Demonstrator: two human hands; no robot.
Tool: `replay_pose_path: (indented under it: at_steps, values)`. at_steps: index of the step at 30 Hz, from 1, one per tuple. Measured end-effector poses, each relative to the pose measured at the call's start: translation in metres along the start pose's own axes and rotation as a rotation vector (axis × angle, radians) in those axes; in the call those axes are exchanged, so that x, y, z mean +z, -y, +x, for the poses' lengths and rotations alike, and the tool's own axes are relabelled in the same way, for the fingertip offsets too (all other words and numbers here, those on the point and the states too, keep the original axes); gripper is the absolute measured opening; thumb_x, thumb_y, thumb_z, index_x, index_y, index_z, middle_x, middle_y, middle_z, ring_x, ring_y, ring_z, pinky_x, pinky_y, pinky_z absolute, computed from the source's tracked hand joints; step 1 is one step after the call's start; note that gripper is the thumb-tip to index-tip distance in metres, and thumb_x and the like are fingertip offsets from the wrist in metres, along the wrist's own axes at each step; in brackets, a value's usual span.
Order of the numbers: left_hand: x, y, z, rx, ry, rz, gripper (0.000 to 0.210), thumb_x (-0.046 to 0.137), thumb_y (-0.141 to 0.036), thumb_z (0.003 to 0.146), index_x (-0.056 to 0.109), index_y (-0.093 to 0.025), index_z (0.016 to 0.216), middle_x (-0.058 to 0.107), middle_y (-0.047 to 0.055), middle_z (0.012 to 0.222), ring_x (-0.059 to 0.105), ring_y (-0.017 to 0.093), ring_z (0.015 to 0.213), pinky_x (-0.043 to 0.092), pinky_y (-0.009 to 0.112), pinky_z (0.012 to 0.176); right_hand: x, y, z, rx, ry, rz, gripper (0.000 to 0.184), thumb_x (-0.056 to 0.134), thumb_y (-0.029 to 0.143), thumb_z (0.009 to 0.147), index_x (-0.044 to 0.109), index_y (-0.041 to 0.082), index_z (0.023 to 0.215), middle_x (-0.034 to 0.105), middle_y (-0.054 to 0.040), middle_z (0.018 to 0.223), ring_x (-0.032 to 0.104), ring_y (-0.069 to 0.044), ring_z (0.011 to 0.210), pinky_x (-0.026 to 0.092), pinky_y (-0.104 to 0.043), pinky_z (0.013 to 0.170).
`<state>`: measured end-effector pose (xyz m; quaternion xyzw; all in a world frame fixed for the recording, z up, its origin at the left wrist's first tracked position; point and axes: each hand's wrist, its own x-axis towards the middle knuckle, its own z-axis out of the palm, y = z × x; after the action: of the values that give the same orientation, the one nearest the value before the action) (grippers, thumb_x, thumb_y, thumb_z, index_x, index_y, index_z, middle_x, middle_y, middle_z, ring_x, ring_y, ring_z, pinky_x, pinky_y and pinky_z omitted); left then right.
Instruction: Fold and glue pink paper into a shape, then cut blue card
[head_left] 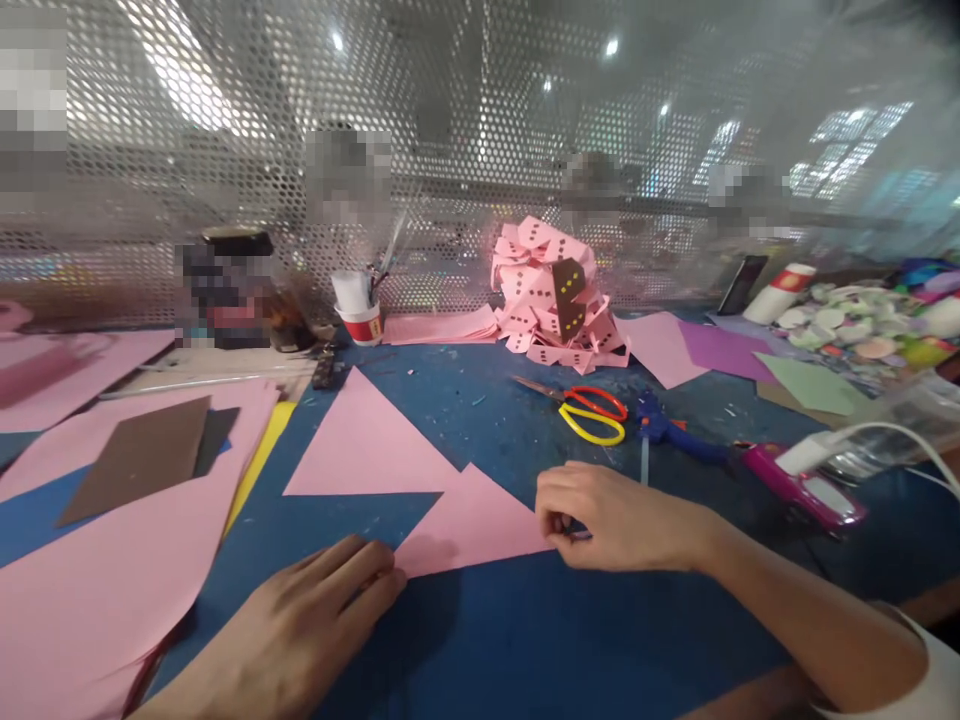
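Observation:
A pink paper triangle [472, 525] lies on the blue tabletop, its long edge toward me. My left hand [315, 610] has its fingers closed at the left corner. At the right corner my right hand [600, 515] is curled, with thumb and fingertips pinching the paper. Behind, a second pink paper triangle [364, 445] lies flat, and its right tip meets the first one; which overlaps is hard to tell. Scissors [592, 415] with red and yellow handles lie beyond my right hand. Nearby is a blue glue gun [675, 430] with a clear stick.
Large pink sheets [150, 570] carry brown card [142, 455] on the left. A folded pink paper construction [544, 290] with dark dots stands at the back. A red-and-white cup [364, 325] is left of it. A magenta power strip [806, 490] and paper scraps [847, 320] are on the right.

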<state>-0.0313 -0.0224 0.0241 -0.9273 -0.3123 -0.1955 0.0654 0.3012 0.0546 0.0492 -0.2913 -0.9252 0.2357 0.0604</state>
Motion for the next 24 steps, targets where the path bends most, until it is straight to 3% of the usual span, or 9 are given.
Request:
replay_pose_path:
  at_steps: [6, 16, 24]
  values:
    - [0.009, 0.007, -0.002, -0.031, 0.011, -0.015, 0.042, 0.020, -0.015, 0.107, 0.062, -0.019, 0.102, 0.068, 0.006, 0.091, 0.058, 0.019, 0.075, 0.045, 0.030, 0.066, -0.001, 0.006, 0.002, -0.001, -0.009, -0.053, 0.014, 0.062, 0.008, 0.080, 0.057, 0.020, 0.085, 0.062, 0.0013, 0.090, 0.056, -0.014, 0.087, 0.037, -0.028, 0.087]
    - [0.009, 0.017, 0.004, 0.020, 0.044, 0.003, 0.032, 0.027, -0.008, 0.102, 0.058, -0.018, 0.104, 0.066, 0.007, 0.091, 0.057, 0.021, 0.072, 0.046, 0.032, 0.063, 0.001, 0.015, 0.008, -0.031, -0.011, -0.231, 0.012, 0.067, 0.017, 0.085, 0.056, 0.021, 0.089, 0.061, 0.0013, 0.094, 0.054, -0.015, 0.088, 0.037, -0.031, 0.088]
    - [0.018, 0.037, 0.010, -0.084, 0.175, -0.024, 0.030, 0.033, -0.003, 0.100, 0.055, -0.018, 0.113, 0.063, 0.007, 0.102, 0.058, 0.022, 0.085, 0.048, 0.035, 0.074, 0.009, -0.012, 0.031, -0.041, -0.192, -0.404, 0.008, 0.054, 0.012, 0.093, 0.059, 0.019, 0.094, 0.062, -0.0024, 0.097, 0.053, -0.017, 0.088, 0.037, -0.033, 0.081]
